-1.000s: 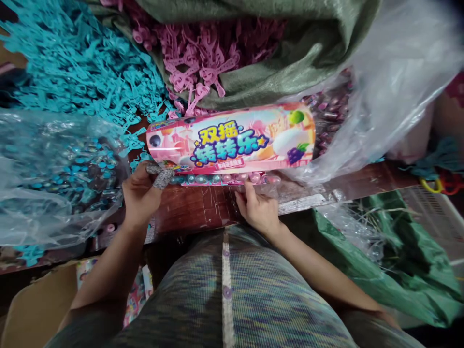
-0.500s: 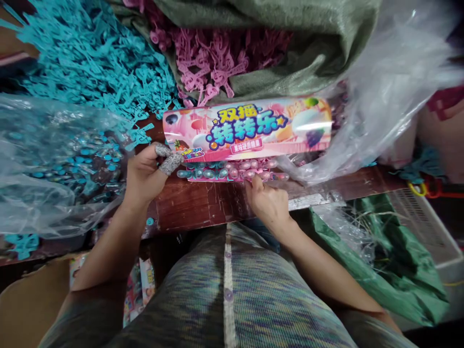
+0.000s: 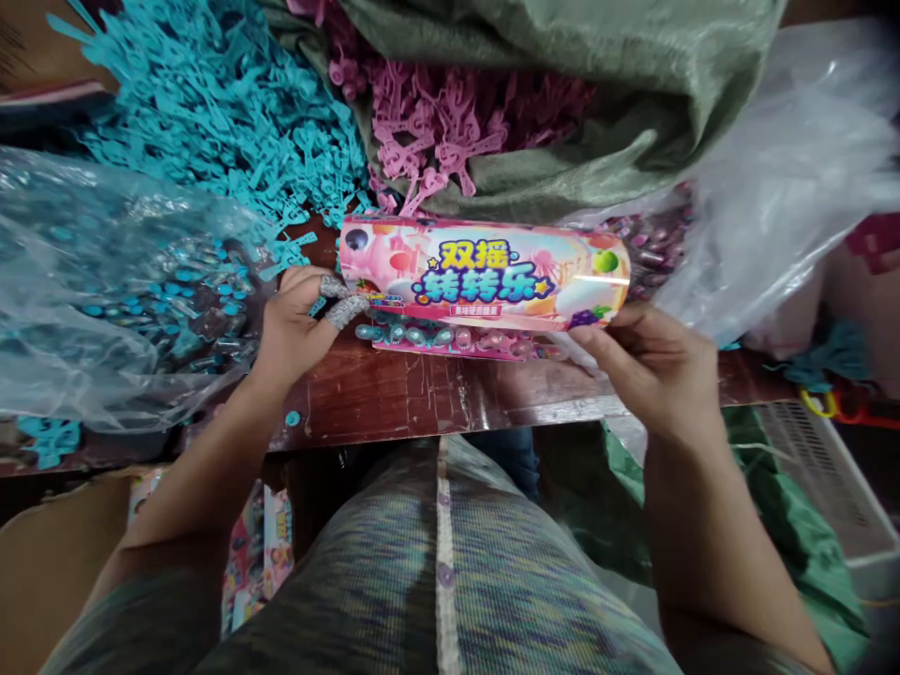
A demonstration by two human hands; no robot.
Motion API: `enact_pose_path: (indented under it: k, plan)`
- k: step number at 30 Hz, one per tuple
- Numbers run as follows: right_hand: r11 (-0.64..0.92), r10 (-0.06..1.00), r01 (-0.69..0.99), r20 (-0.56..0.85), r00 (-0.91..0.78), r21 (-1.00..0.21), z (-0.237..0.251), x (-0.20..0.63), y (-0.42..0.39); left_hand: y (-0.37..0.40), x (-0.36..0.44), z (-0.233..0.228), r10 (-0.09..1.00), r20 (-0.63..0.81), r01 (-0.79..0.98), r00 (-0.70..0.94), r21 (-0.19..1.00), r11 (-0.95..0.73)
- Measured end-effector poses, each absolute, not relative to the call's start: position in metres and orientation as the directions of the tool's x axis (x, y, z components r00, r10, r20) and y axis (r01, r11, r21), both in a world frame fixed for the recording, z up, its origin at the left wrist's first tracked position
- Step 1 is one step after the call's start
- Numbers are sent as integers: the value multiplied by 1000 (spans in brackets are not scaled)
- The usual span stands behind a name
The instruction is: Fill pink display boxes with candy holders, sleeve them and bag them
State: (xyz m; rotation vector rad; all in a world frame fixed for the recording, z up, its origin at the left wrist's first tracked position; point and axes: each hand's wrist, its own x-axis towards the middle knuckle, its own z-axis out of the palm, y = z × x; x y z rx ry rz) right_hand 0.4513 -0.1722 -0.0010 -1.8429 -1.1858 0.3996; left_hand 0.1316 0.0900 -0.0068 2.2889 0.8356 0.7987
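Over the front part of the desk (image 3: 394,398), as seen in the head view, a curved, printed cover (image 3: 485,272) with yellow and blue lettering was held lengthwise by both hands. Its lower left corner was pinched by the left hand (image 3: 295,328), whose thumb and finger were wrapped in grey tape; its lower right corner was gripped by the right hand (image 3: 661,366), the thumb laid on the front. Beneath the cover's lower edge a row of beads (image 3: 428,336) could be seen — teal at the left, pink at the right — on a pink card (image 3: 485,352), partly hidden. Behind, teal plastic pieces (image 3: 232,122) were heaped beside pink plastic pieces (image 3: 450,122), which were spilled from the mouth of a grey-green sack (image 3: 633,150). The cover was flanked by a clear bag (image 3: 63,384) of blue-capped items at the left and a whitish plastic bag (image 3: 780,178) at the right.
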Motion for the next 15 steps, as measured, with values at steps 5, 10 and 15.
enact_pose_path:
  k: [5,10,15]
  plan:
    - [-13,959,801,218,179,-599,6,477,-160,103,129,9,586,247,323,772,642,-695]
    - [-62,915,598,194,354,-799,-10,485,-164,108,136,25,547,301,429,781,378,-821]
    - [-36,936,694,220,276,-719,-10,487,-159,114,134,25,462,182,390,868,325,-862]
